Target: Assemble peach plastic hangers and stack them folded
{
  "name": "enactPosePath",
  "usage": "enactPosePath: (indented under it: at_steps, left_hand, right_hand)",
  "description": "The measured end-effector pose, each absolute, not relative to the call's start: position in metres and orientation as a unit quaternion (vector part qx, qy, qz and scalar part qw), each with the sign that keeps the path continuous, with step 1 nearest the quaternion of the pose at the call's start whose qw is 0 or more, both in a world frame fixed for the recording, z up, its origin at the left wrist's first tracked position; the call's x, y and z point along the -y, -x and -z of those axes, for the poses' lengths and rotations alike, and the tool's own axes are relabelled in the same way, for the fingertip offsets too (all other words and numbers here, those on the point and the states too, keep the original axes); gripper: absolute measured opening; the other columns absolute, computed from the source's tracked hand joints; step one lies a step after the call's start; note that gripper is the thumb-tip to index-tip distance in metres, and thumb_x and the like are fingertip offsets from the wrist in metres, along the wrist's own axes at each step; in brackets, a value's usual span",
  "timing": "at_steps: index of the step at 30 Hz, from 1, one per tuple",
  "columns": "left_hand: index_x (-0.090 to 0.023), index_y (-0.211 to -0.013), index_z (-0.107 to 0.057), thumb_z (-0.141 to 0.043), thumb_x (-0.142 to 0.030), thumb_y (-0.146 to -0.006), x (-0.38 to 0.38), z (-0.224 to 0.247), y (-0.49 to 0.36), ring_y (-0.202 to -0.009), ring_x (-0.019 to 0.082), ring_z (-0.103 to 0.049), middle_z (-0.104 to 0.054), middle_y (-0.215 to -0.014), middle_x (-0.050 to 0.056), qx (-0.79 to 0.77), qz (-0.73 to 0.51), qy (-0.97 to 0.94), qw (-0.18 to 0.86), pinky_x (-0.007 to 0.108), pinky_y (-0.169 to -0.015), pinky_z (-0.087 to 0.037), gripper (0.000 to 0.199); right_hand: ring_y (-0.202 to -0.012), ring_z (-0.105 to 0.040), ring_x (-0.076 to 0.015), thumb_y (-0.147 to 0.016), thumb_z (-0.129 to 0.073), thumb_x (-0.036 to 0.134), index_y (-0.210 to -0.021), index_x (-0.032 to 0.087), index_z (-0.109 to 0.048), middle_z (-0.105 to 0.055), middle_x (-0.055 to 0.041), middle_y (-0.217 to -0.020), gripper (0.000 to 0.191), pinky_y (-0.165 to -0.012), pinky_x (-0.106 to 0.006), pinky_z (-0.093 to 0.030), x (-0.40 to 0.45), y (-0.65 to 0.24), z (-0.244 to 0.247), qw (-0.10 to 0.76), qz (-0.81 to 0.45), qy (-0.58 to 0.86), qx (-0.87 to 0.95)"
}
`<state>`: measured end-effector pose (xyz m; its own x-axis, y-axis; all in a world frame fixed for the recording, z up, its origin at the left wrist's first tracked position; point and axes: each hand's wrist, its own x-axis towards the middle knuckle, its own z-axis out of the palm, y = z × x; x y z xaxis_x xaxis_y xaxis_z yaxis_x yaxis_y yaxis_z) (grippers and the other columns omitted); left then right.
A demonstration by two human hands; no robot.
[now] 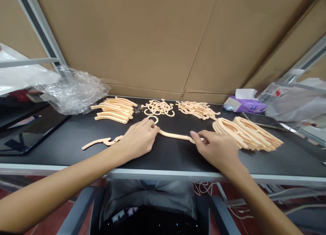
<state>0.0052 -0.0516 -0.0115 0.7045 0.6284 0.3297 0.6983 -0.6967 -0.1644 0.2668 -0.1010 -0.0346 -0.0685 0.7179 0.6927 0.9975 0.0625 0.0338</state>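
A peach-coloured plastic piece, long and curved, lies on the black table between my hands. My left hand is closed on its left end, beside a round hook that sticks up past the fingers. At the other end, my right hand pinches the piece's right tip between thumb and fingers. Another curved piece with a small hook-like notch reaches out to the left from under my left hand. How the parts join is hidden by the left fingers.
Behind my hands lie piles of long strips, small hooks and thin arms. Stacked oval-holed pieces sit at right, near a purple tissue pack and a dark phone. Clear plastic wrap and a black tablet are left.
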Motion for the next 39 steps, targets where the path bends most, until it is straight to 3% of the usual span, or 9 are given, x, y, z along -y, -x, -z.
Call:
enactPosePath:
  at_steps: [10,15,18,24,39]
  left_hand:
    - [-0.014,-0.107,-0.066,-0.044,-0.015,-0.098,0.0506,0.0115,-0.0065,-0.099,0.024,-0.060,-0.066,-0.105,0.010,0.355,0.101,0.921,0.124,0.033,-0.076,-0.053,0.024]
    - [-0.013,-0.107,-0.066,-0.043,-0.014,-0.098,0.0518,0.0100,-0.0074,-0.101,0.024,-0.060,-0.067,-0.109,0.011,0.354,0.102,0.922,0.120,0.035,-0.078,-0.054,0.025]
    - [-0.013,-0.105,-0.067,-0.043,-0.014,-0.097,0.0519,0.0099,-0.0074,-0.100,0.024,-0.060,-0.067,-0.107,0.012,0.354,0.104,0.922,0.120,0.035,-0.078,-0.054,0.025]
    - [-0.014,-0.106,-0.067,-0.044,-0.014,-0.097,0.0512,0.0110,-0.0068,-0.102,0.024,-0.060,-0.067,-0.109,0.011,0.347,0.108,0.925,0.114,0.033,-0.078,-0.054,0.025]
    - [-0.015,-0.110,-0.068,-0.046,-0.011,-0.095,0.0509,0.0124,-0.0052,-0.106,0.024,-0.059,-0.068,-0.111,0.011,0.343,0.129,0.926,0.090,0.035,-0.082,-0.055,0.027]
  right_hand:
    - [-0.060,-0.063,-0.0182,-0.091,-0.057,0.051,-0.081,0.022,-0.074,-0.071,-0.0021,-0.068,0.035,-0.051,-0.027,-0.019,0.1050,-0.2631,0.0345,0.193,0.206,0.657,0.699]
    - [-0.064,-0.062,-0.0172,-0.094,-0.055,0.050,-0.076,0.023,-0.073,-0.066,-0.0022,-0.068,0.037,-0.051,-0.028,-0.021,0.1057,-0.2637,0.0350,0.198,0.212,0.625,0.724]
    - [-0.069,-0.063,-0.0187,-0.095,-0.054,0.049,-0.077,0.022,-0.074,-0.065,-0.0039,-0.070,0.038,-0.052,-0.029,-0.024,0.1056,-0.2633,0.0348,0.198,0.219,0.615,0.731]
    - [-0.087,-0.065,-0.0228,-0.096,-0.054,0.045,-0.093,0.022,-0.076,-0.072,-0.0076,-0.091,0.032,-0.059,-0.029,-0.037,0.1039,-0.2640,0.0356,0.209,0.209,0.593,0.749]
    - [-0.091,-0.066,-0.0249,-0.095,-0.057,0.042,-0.092,0.020,-0.072,-0.074,-0.0082,-0.095,0.028,-0.070,-0.034,-0.049,0.1020,-0.2637,0.0377,0.253,0.179,0.560,0.768]
